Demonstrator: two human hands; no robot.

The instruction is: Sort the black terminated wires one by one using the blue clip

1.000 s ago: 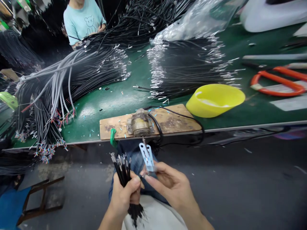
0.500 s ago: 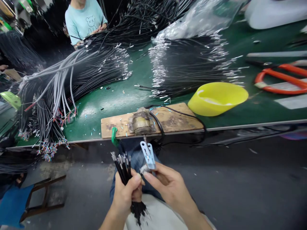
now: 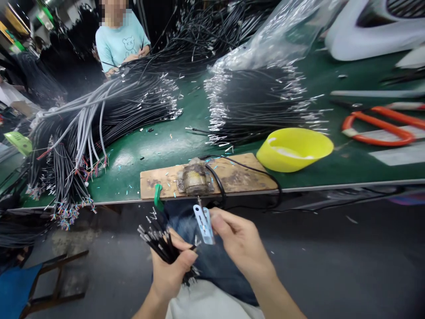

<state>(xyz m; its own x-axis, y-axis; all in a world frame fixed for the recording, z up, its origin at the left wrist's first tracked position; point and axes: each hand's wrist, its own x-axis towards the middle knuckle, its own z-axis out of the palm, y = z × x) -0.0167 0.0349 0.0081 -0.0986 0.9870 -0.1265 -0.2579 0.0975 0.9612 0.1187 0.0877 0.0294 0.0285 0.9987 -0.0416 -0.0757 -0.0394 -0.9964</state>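
My left hand is wrapped round a bundle of short black cables with bare, silvery ends. One cable end sticks out to the right past my left thumb. Between my hands, a light-blue plastic clip hangs from the shaft of a small motor. My right hand is at the right side of this clip, fingers curled and pressed together. Whether they grip the clip or something else is hidden. The motor sits on a wooden board at the table's edge.
On the green table lie cable piles and grey cables. A yellow cup-like container and orange-handled scissors are to the right. A green clamp grips the board's left end. Across the table sits a person.
My right hand has moved up from the clip's lower end to its right side. The left hand with the cable bundle has shifted slightly left and down. The view has tilted slightly.
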